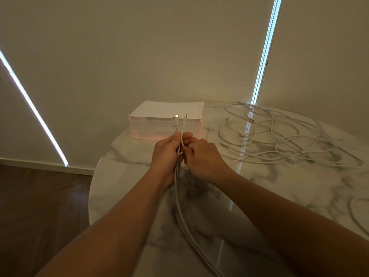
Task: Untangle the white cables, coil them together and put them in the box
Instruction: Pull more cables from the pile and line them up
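Ideally, with left hand clamped round two white cables, right hand pinching one, level the plugs before coiling slack from the near edge of the table.

Desk: glossy, polished marble-look top, white with grey veining. Box: translucent, smooth plastic with a matt white, paper-like lid. Cables: smooth white plastic sheath, shiny metal plugs; floor: dark wood, faint sheen.

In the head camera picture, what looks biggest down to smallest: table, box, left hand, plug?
1. Table, biggest.
2. Box.
3. Left hand, gripping the white cables; it is nearer the camera, so it looks bigger than it is.
4. Plug, smallest.
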The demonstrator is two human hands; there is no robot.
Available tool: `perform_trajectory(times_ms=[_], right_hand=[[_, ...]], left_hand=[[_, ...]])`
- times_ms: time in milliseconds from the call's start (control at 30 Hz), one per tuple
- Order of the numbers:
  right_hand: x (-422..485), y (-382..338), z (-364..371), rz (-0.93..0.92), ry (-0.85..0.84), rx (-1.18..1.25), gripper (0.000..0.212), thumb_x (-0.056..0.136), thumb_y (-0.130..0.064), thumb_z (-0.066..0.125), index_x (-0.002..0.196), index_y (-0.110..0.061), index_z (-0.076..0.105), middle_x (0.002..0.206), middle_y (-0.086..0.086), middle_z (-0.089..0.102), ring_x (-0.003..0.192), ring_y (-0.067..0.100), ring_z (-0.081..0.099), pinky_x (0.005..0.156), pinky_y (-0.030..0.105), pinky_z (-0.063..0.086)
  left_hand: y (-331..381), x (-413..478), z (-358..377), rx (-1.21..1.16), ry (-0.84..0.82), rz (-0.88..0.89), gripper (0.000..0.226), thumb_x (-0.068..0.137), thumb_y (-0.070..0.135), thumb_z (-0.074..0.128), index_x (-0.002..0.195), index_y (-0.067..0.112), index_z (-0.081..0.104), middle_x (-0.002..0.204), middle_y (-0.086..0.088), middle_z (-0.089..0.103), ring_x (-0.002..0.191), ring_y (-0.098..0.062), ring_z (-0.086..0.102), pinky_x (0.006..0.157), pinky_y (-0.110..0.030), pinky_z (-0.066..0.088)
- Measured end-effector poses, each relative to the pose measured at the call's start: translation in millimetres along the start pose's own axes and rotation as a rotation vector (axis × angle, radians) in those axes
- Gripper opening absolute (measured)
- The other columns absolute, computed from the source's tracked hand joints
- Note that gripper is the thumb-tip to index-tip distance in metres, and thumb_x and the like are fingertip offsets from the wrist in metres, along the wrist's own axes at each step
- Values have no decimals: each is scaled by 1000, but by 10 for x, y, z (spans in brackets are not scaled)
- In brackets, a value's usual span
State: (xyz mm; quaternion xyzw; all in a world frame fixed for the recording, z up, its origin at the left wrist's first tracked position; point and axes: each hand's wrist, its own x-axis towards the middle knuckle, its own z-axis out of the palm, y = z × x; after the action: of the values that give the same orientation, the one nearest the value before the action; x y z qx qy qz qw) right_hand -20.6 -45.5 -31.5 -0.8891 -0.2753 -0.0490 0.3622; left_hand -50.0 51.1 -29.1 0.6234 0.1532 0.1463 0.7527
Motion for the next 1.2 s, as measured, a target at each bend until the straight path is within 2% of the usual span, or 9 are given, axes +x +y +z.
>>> perform_trajectory(times_ms=[167,333,433,500,600,767,967,1100,1200], right_hand=[[-2,24,15,-21,8,-30,29,103,-23,45,107,-8,70,102,6,69,75,9,53,76,18,41],[-36,24,29,-18,-4,-61,31,103,-26,44,114,-9,67,107,6,69,80,12,56,87,27,49],[-79,23,20,-22,-29,-174,29,103,-26,43,111,-10,66,99,7,67,84,20,62,85,34,54],[-104,14,-21,-22,-28,-231,29,101,-30,44,105,-11,65,89,5,61,80,22,62,79,37,55],[-117,-11,-69,-81,-65,-382,27,102,-32,43,107,-14,62,91,3,61,79,21,60,77,37,55],[-235,106,-272,-187,-95,-513,29,101,-38,44,97,-16,62,84,2,58,75,21,58,69,34,51],[-191,700,-776,-257,71,-825,19,91,-23,61,85,-6,68,88,13,57,85,30,55,68,37,41],[-62,955,-1068,23,152,-745,23,95,-29,53,94,-11,67,95,12,61,88,31,60,66,32,44],[102,1033,-1172,147,215,-620,22,92,-39,60,93,-18,68,100,7,65,91,28,61,73,32,48]], left_hand=[[-9,10,-24,16,-63,0,35,104,28,43,102,11,73,97,-7,75,96,-20,71,92,-38,55],[-43,33,-20,3,-33,-13,34,103,28,44,89,11,70,87,-11,72,85,-25,65,91,-44,53],[-61,75,-29,-164,9,-52,32,104,24,42,86,10,64,72,-7,67,75,-21,63,85,-41,54],[-75,119,-29,-299,38,-68,32,104,22,42,81,11,61,62,-4,60,67,-19,60,79,-36,55],[-73,144,-3,-463,105,-89,32,105,18,38,78,13,55,54,0,47,53,-14,52,58,-29,51],[-67,249,-106,-655,190,-55,33,102,9,32,73,17,46,50,5,34,36,-7,31,36,-16,29],[-75,310,-191,-706,173,-18,35,102,8,29,72,19,44,44,8,33,35,-5,26,33,-18,21],[-67,267,-133,-730,124,-27,34,100,6,30,72,19,43,45,9,32,36,-6,25,35,-18,19],[-63,219,-76,-750,80,-33,34,101,7,29,72,19,43,46,9,31,36,-5,26,35,-18,20]])
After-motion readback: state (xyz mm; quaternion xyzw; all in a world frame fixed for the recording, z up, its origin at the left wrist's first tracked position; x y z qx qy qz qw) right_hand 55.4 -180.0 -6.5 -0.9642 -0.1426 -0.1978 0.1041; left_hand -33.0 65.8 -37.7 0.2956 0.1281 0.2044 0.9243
